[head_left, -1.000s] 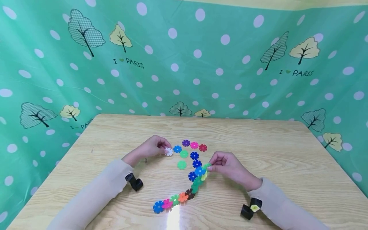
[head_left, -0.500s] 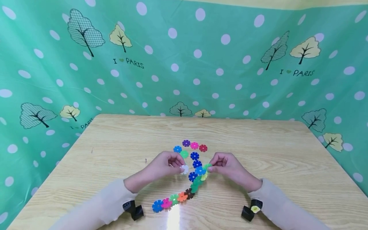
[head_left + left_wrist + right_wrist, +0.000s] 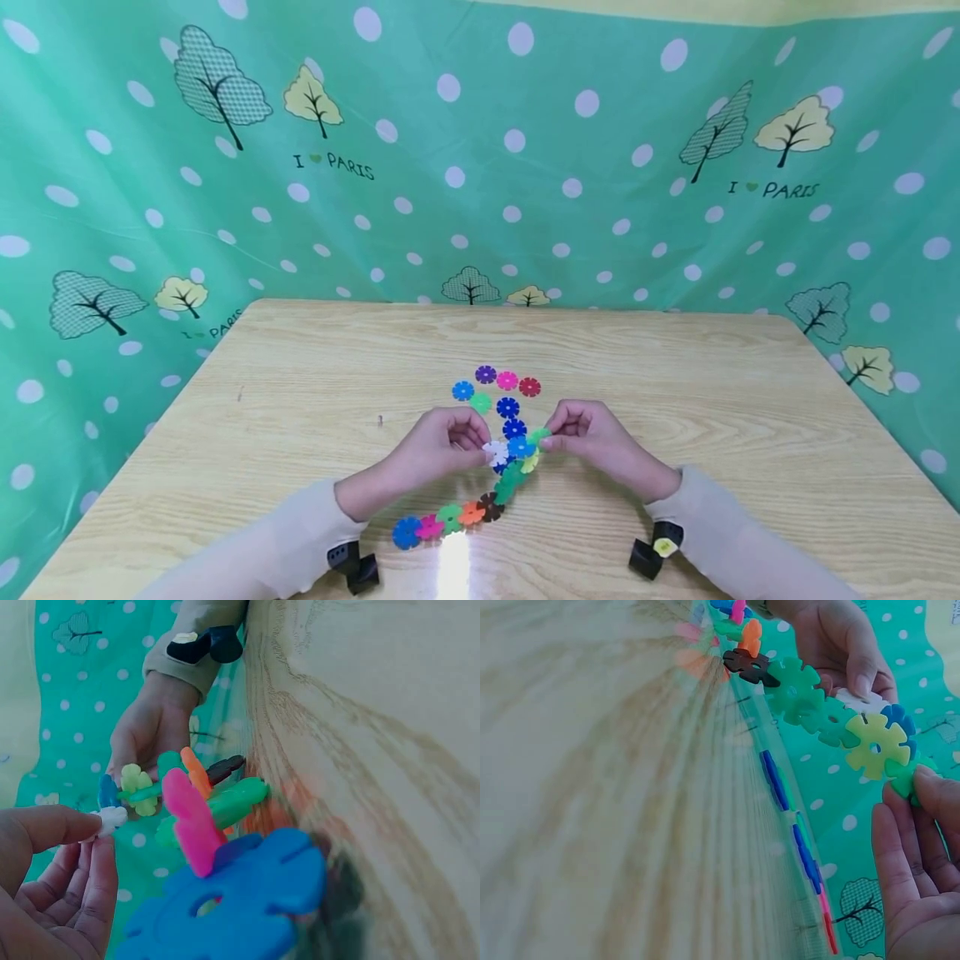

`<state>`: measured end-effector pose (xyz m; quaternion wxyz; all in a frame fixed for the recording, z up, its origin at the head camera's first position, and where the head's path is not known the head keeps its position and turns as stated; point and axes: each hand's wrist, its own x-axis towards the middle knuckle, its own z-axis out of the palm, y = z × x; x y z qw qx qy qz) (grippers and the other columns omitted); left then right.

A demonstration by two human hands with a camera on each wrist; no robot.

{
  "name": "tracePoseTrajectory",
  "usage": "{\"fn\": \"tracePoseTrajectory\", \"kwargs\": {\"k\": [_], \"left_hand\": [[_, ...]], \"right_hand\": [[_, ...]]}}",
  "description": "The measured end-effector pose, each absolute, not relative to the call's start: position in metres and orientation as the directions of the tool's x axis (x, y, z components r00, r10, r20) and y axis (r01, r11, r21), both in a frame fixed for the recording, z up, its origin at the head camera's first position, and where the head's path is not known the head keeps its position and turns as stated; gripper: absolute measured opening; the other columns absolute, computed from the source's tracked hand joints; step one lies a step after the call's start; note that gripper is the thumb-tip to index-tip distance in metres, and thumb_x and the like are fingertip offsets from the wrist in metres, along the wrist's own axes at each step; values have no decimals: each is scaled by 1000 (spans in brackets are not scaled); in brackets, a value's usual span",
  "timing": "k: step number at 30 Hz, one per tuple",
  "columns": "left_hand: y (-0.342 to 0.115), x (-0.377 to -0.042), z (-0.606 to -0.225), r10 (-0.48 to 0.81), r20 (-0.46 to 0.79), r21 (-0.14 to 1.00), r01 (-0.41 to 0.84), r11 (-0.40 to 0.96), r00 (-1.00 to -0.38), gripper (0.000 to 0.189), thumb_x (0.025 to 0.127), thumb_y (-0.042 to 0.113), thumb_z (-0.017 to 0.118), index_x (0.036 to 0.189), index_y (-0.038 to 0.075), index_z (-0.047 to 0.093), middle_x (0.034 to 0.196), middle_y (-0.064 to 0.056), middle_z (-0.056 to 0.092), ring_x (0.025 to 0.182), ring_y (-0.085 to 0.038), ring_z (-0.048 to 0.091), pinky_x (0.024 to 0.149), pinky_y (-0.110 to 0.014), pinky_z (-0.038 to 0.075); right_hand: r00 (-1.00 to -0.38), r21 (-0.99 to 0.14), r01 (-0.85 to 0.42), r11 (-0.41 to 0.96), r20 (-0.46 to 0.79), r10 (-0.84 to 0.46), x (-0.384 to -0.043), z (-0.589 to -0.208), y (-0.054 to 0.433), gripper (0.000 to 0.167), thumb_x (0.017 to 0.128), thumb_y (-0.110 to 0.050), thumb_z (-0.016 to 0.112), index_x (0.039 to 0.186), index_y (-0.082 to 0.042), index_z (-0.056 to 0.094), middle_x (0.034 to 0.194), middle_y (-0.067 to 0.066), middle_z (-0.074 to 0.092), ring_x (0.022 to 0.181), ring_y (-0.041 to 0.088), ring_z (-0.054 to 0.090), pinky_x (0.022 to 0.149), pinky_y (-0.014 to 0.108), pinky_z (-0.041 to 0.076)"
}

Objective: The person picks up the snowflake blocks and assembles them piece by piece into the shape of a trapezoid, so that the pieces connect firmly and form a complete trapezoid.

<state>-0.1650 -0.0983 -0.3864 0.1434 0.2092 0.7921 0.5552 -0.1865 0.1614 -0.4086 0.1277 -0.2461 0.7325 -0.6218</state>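
My left hand [image 3: 442, 442] pinches a white notched interlocking disc [image 3: 495, 453] between thumb and fingers. The white disc's edge is right at a light blue disc [image 3: 521, 447] on a chain of joined discs. My right hand [image 3: 588, 433] pinches a light green disc [image 3: 538, 436] at the chain's upper end. In the right wrist view a yellow disc [image 3: 877, 747] joins that end, followed by green discs [image 3: 795, 690] and a brown one [image 3: 748, 666]. The chain runs down left through an orange disc [image 3: 472, 512] to a blue end disc [image 3: 407, 532], large in the left wrist view.
Beyond the hands, loose discs lie on the wooden table [image 3: 300, 350]: a purple one [image 3: 486, 375], a pink one [image 3: 507, 381], a red one [image 3: 530, 387], and several blue and green ones. A green polka-dot cloth [image 3: 480, 167] hangs behind the table.
My left hand has brought the white disc right and nearer, from beside the loose discs to the chain's light blue disc. The chain's left end has shifted slightly; my right hand stays nearly still.
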Motion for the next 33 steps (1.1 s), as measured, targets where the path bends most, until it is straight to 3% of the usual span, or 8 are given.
{"fn": "tracePoseTrajectory", "kwargs": {"k": [4, 10, 17, 22, 30, 33], "left_hand": [[-97, -165, -388, 502, 13, 940, 181, 289, -865, 14, 78, 3, 72, 89, 3, 63, 83, -3, 62, 79, -17, 59, 70, -23, 53], [-93, -166, -389, 492, 26, 940, 189, 283, -870, 12, 79, 4, 72, 88, 3, 64, 81, -3, 63, 76, -16, 59, 68, -22, 53], [-90, -164, -388, 442, 48, 941, 189, 281, -896, 11, 81, 6, 70, 90, 3, 64, 83, -2, 63, 77, -17, 59, 68, -23, 53], [-88, -164, -388, 434, 52, 948, 181, 262, -900, 10, 82, 6, 70, 91, 3, 65, 83, -2, 64, 78, -17, 60, 69, -23, 54], [-88, -164, -390, 422, 65, 948, 188, 258, -904, 11, 82, 8, 70, 90, 2, 66, 83, -4, 64, 78, -17, 60, 69, -23, 54], [-88, -163, -390, 416, 65, 947, 187, 260, -907, 11, 82, 8, 71, 90, 2, 67, 82, -4, 65, 76, -17, 61, 67, -23, 54]], "right_hand": [[-848, -974, -197, 111, 113, -517, -185, -409, 161, 13, 82, 1, 67, 87, 8, 59, 83, -4, 64, 73, 8, 63, 68, 23, 55], [-850, -978, -168, 123, 81, -520, -184, -408, 161, 20, 84, -6, 69, 93, 8, 59, 88, 6, 65, 77, 10, 64, 71, 25, 56], [-845, -974, -135, 185, 16, -534, -185, -409, 157, 31, 89, -13, 65, 111, 7, 61, 105, 19, 66, 91, 12, 66, 82, 26, 54], [-835, -967, -121, 226, -24, -549, -182, -407, 153, 37, 90, -22, 63, 119, 2, 61, 119, 17, 63, 101, 12, 64, 87, 23, 51], [-798, -981, -49, 187, -74, -598, -179, -407, 148, 41, 92, -18, 61, 127, 4, 54, 107, 16, 68, 88, 19, 68, 80, 31, 55], [-792, -979, -77, 189, -55, -608, -178, -407, 146, 41, 92, -18, 61, 126, 4, 55, 109, 16, 66, 83, 19, 68, 77, 33, 57]]}}
